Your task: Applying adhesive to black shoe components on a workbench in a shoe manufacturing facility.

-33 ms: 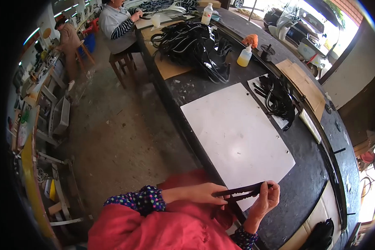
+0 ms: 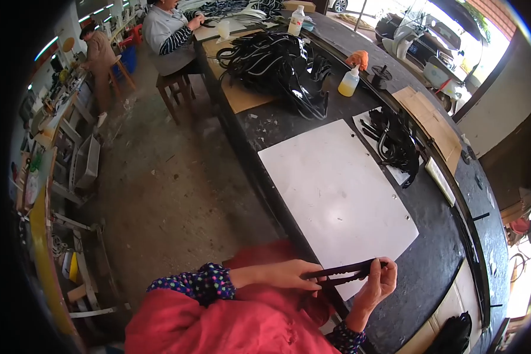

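Note:
A dark, narrow strap-like strip [image 2: 345, 269] is stretched between my two hands over the near edge of a white board [image 2: 336, 189]. It is doubled, with a gap between its upper and lower lengths, and one edge looks scalloped. My left hand [image 2: 286, 274] is closed around its left end. On the right, my right hand [image 2: 382, 283] pinches the other end between thumb and fingers. Past the board lies a big heap of glossy black strips [image 2: 271, 65]. A smaller bundle of black strips [image 2: 395, 141] rests to the board's right on a pale sheet.
A squeeze bottle of yellow liquid [image 2: 348, 82] stands beyond the board, with an orange cloth [image 2: 358, 59] behind it. Cardboard [image 2: 430, 121] lies along the table's right side. Another black bundle [image 2: 454, 333] is at lower right. A co-worker [image 2: 165, 35] sits at the table's far left.

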{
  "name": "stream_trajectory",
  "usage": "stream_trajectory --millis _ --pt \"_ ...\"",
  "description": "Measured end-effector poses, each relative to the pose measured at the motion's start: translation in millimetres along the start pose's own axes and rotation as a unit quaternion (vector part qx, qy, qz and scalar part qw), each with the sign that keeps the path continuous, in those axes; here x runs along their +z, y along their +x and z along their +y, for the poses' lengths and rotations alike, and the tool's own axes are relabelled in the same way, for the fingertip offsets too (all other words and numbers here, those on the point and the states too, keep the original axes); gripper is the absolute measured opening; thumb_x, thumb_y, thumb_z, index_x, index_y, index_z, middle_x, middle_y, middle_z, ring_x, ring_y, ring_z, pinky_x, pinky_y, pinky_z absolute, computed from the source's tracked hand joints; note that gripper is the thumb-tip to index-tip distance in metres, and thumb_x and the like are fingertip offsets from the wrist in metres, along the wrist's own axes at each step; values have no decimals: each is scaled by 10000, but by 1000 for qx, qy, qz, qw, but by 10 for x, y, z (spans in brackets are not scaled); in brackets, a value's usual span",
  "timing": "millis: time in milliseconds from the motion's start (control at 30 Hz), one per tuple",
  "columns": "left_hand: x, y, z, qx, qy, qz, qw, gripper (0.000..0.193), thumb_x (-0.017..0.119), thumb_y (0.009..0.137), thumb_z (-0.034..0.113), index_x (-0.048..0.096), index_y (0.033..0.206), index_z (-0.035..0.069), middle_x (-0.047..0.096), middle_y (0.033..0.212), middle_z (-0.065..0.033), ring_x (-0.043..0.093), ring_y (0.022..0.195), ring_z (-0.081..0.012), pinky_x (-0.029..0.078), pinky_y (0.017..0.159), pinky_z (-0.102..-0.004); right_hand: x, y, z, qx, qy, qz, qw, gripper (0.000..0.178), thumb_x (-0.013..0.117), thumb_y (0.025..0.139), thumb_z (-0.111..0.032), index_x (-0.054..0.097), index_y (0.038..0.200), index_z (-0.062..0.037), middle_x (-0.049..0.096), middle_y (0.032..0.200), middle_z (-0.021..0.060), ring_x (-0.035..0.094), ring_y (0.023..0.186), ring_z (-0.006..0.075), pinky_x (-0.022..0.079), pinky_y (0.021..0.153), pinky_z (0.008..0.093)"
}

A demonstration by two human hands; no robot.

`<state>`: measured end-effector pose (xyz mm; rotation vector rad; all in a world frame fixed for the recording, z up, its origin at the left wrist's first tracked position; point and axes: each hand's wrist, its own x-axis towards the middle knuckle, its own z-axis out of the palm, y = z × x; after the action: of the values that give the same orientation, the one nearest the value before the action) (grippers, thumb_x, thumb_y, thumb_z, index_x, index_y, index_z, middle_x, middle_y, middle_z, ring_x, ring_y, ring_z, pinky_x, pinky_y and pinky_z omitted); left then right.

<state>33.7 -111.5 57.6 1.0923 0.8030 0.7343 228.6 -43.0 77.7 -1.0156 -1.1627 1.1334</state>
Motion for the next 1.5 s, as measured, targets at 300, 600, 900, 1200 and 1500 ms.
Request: stream_trajectory --millis 300,600,900,1200,1500 --pt "-285 -21 166 -48 20 27 998 213 547 897 151 578 1047 4 654 851 -48 594 812 -104 465 736 -263 124 218 81 101 15 6 995 86 587 876 -72 570 903 8 519 638 4 486 521 62 410 467 202" --pt "-664 -156 154 -56 -87 37 994 184 545 905 116 564 1032 -16 629 806 -60 629 654 -128 523 596 -253 239 503 232 185 4 -95 978 105 589 868 -51 546 961 -24 584 706 19 512 529 61 427 484 181" --pt "-785 -623 30 -40 -117 92 988 179 541 917 130 563 1024 -12 635 823 -52 637 677 -127 517 627 -249 607 455 418 167 -44 -132 976 104 572 902 -109 540 973 -40 636 788 63 547 550 81 425 499 165" --pt "-788 -720 -131 117 -147 221 957 266 554 920 147 490 1130 -1 643 878 -99 653 709 -160 502 587 -238 787 82 319 198 -78 -160 964 190 555 923 -211 539 990 -34 645 836 94 619 647 139 448 548 202" --pt "-545 -551 15 102 -169 129 972 241 552 914 102 523 1145 38 645 917 -54 617 770 -107 474 675 -203 1039 -257 150 253 126 -328 901 533 441 958 -386 449 1249 60 567 1182 146 586 949 164 466 799 277"
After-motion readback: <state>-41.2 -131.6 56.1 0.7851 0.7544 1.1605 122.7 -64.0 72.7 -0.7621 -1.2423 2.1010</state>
